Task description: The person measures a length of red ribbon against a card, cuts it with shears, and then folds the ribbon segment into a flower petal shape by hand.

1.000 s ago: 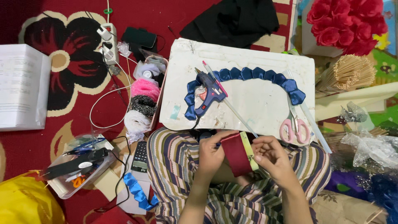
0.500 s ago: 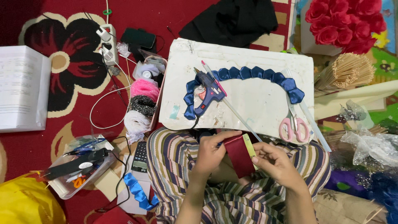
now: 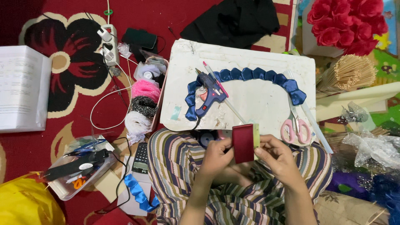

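Left hand: the left hand (image 3: 216,156) pinches the left edge of a dark red rectangular strip of ribbon (image 3: 243,143), thumb and fingertips clamped on the fabric.
Right hand: the right hand (image 3: 278,155) grips the right edge of the same strip, fingers closed on it together with a small pale yellow-green ruler (image 3: 256,136) behind it.
Workpiece position: held upright between both hands, over the lap in striped trousers (image 3: 175,166), just in front of the near edge of the white work board (image 3: 250,54).
Step in hand: judged to be measuring or sizing the ribbon piece against the ruler; no fold shows yet.
Next move calls for: probably a steady two-handed pinch so the edges stay aligned, then a free hand for a tool.
Tools near: a blue glue gun (image 3: 210,93) lies on the board; pink-handled scissors (image 3: 295,128) lie just beside the right hand.
Finished work: a curved row of blue folded ribbon petals (image 3: 254,75) lies on the board.
Other items: rolls of pink, black and white ribbon (image 3: 143,104) stand left of the board.
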